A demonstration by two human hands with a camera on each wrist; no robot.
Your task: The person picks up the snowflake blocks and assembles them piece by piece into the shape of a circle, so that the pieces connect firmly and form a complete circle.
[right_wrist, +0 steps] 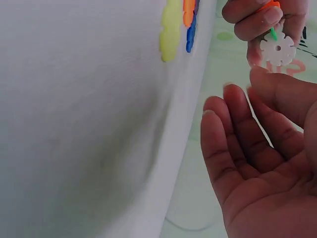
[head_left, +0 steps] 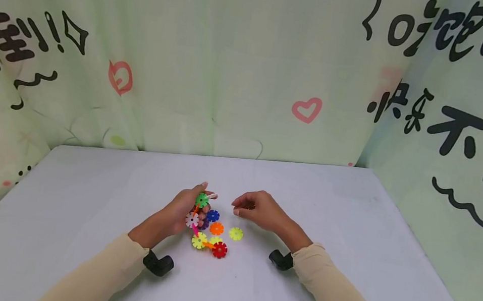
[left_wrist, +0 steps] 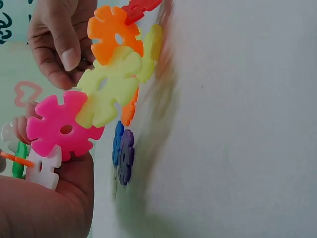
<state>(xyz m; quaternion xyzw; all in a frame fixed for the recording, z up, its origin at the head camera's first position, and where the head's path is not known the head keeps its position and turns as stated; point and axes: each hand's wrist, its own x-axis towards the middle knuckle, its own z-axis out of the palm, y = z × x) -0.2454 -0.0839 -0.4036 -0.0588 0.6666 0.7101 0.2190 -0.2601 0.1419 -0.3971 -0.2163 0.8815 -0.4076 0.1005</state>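
Note:
My left hand [head_left: 185,209] grips a chain of interlocking plastic flower discs, held over the table. Along it run a white disc [right_wrist: 285,49] at the far end, a green disc [head_left: 202,200], an orange one, another white disc [left_wrist: 43,171], a pink disc [left_wrist: 64,130], a yellow disc [left_wrist: 108,89], an orange disc [left_wrist: 114,33] and a red disc [head_left: 219,250]. To the right, my right hand [head_left: 261,209] hovers with loosely bent fingers and nothing between them. Its fingertips point toward the white end disc, which sticks out of the left hand.
Loose discs lie on the white table [head_left: 127,181] between the hands: blue [head_left: 212,216], purple [left_wrist: 127,157], orange [head_left: 216,228] and yellow [head_left: 236,233], plus another yellow partly behind the chain. Printed curtains [head_left: 243,69] stand behind and beside the table.

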